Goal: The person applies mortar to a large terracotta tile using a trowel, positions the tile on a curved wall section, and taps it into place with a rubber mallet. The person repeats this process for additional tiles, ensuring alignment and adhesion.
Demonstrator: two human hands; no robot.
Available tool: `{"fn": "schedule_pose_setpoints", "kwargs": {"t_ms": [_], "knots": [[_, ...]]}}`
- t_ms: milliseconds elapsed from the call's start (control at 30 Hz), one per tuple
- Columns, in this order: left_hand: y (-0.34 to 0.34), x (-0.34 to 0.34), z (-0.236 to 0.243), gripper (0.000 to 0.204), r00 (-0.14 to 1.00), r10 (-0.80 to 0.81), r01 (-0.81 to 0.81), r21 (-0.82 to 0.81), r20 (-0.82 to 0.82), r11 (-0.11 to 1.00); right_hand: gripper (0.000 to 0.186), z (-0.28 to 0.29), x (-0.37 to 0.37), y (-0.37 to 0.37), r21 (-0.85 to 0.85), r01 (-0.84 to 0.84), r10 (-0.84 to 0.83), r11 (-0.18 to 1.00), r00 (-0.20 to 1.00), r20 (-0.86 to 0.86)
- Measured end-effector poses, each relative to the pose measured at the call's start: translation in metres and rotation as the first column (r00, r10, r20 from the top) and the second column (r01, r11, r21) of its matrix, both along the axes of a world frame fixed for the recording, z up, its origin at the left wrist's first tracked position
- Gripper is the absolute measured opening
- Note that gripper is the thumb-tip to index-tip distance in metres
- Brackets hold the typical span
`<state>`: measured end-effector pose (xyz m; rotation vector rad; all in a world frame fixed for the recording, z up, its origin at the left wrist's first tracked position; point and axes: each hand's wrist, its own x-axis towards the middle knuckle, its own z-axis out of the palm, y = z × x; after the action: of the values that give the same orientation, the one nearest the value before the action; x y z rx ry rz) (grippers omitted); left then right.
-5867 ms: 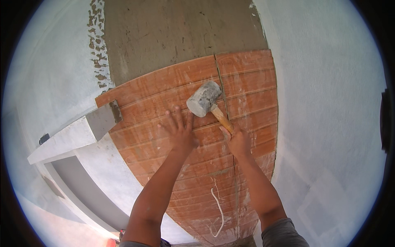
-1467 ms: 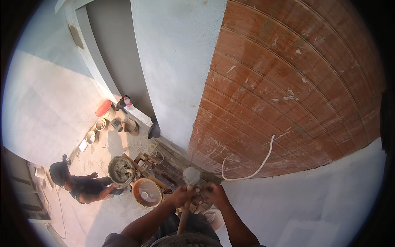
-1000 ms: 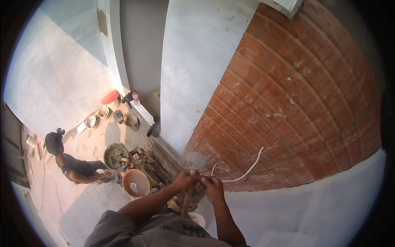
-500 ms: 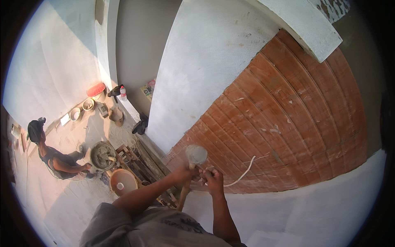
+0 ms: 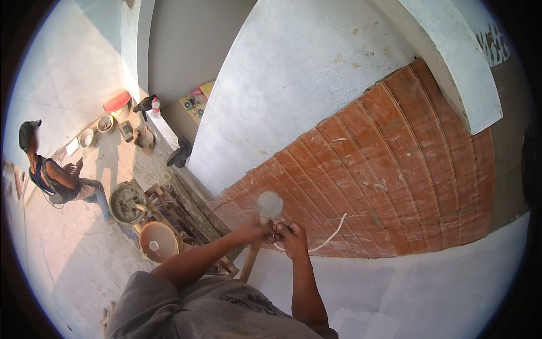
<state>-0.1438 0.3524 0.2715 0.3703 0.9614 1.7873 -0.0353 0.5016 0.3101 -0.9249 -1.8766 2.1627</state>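
Observation:
My left hand [image 5: 258, 230] and my right hand [image 5: 292, 239] meet at the middle, in front of the orange-brown panelled surface [image 5: 361, 169]. Both have their fingers pinched together. A white cable [image 5: 333, 236] curves away from behind my right hand, and its near end runs up to the pinching right fingers. What my left fingers grip is too small to tell. Just above the left hand sits a round, pale grey, disc-like thing [image 5: 270, 204]; whether that hand touches it is unclear. A wooden stick [image 5: 250, 263] slants down below my left hand.
A person [image 5: 56, 169] in a cap stands at the left. Nearer are a tub of grey mortar [image 5: 127, 203], an orange-brimmed bucket [image 5: 157, 243] and stacked timber [image 5: 195, 212]. Several buckets, a red-lidded one [image 5: 117, 104] among them, line the far wall. A white beam [image 5: 451, 56] juts at upper right.
The view has shifted slightly. The other person has straightened from bending over the mortar tub and drawn back from it. My hands stay together, still pinching, with the cable trailing.

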Motion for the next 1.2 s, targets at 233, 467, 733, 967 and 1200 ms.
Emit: {"fn": "schedule_pose_setpoints", "kwargs": {"t_ms": [233, 467, 733, 967, 1200], "knots": [[0.009, -0.009, -0.001, 0.015, 0.992, 0.058, -0.057, -0.018, 0.113, 0.998, 0.013, 0.011, -0.022, 0.001, 0.179, -0.030, 0.017, 0.983, 0.997, 0.071], [0.026, -0.033, 0.008, 0.014, 0.980, 0.196, -0.194, -0.048, 0.021, 0.980, 0.042, 0.149, -0.104, 0.077, 0.861, 0.098, 0.203, -0.499, 0.979, 0.006], [0.085, -0.050, 0.013, 0.013, 0.959, 0.278, -0.275, -0.067, 0.054, 0.959, 0.068, 0.287, -0.167, 0.176, 0.359, 0.049, 0.089, -0.932, 0.991, 0.098], [0.151, -0.095, 0.044, 0.019, 0.802, 0.566, -0.585, 0.066, 0.191, 0.808, 0.069, 0.295, -0.186, 0.179, 0.350, 0.105, 0.098, -0.931, 0.995, -0.036], [0.182, -0.130, 0.096, 0.018, 0.754, 0.605, -0.649, 0.145, 0.256, 0.747, 0.067, 0.300, -0.181, 0.179, 0.386, 0.062, 0.055, -0.921, 0.998, -0.030]]}}
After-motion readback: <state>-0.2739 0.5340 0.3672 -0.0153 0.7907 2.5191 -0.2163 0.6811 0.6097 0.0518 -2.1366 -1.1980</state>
